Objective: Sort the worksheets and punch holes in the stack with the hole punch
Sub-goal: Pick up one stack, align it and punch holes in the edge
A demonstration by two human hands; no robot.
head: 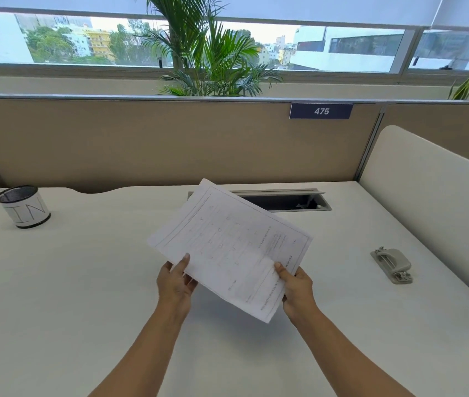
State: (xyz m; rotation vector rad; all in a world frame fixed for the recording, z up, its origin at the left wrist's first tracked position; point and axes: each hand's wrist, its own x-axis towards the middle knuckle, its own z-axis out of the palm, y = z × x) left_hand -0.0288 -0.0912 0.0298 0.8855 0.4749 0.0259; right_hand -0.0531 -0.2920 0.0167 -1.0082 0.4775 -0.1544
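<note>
A thin stack of white printed worksheets (pixel 227 247) is held up above the middle of the white desk (pixel 84 282), turned at an angle. My left hand (pixel 174 285) grips its near left edge, thumb on top. My right hand (pixel 296 287) grips the near right edge, thumb on the top sheet. A grey hole punch (pixel 392 265) lies on the desk to the right, well apart from both hands.
A black mesh pen cup (pixel 24 206) with a white band stands at the far left. An open cable tray slot (pixel 285 200) lies behind the sheets. A beige partition (pixel 170 138) closes the far edge, a white side panel (pixel 428 196) the right.
</note>
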